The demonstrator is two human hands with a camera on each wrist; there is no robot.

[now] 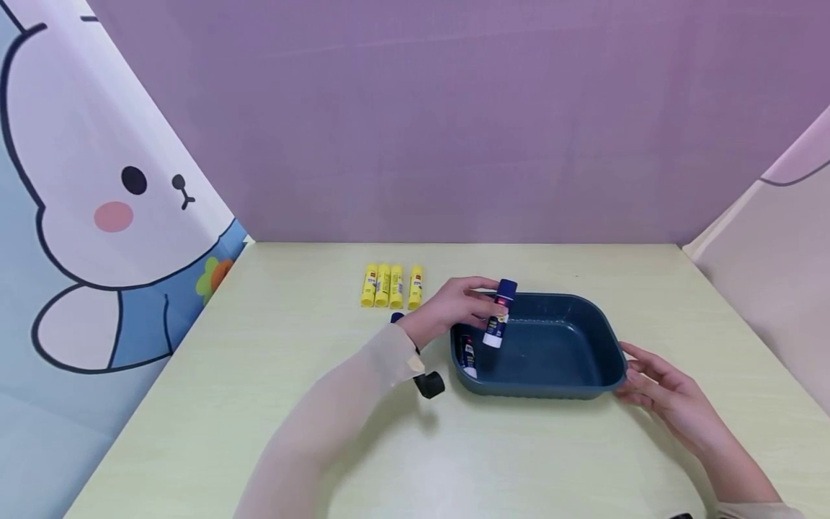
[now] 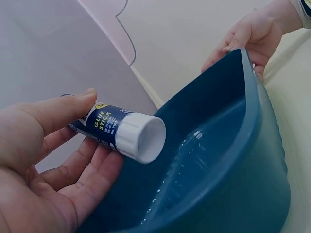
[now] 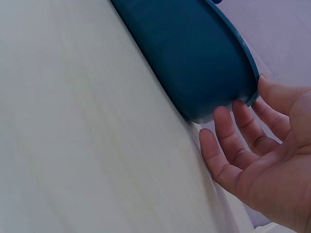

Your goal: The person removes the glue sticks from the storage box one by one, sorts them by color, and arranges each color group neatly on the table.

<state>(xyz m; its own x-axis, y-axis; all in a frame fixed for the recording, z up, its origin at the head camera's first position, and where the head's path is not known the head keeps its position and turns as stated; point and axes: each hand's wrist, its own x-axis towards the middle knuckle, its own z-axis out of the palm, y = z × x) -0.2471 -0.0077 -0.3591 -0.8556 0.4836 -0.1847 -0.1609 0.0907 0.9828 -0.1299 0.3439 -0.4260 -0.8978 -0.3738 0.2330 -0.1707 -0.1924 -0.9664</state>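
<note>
My left hand (image 1: 457, 306) holds a navy and white glue stick (image 1: 499, 314) between thumb and fingers, over the left part of a dark teal plastic basin (image 1: 570, 389). The stick tilts, white end down, and the left wrist view shows its "GLUE STICK" label. Another navy and white glue stick (image 1: 468, 357) lies inside the basin against its left wall. At the basin's right end, my right hand (image 1: 671, 396) grips the corner, thumb at the rim and fingertips against the outer wall (image 3: 194, 53).
Several yellow glue sticks (image 1: 389, 286) lie in a row behind my left forearm. A small dark blue end (image 1: 397, 317) shows past the left wrist, the rest hidden. The pale table (image 1: 214, 404) meets a purple backdrop (image 1: 454, 144) at the back.
</note>
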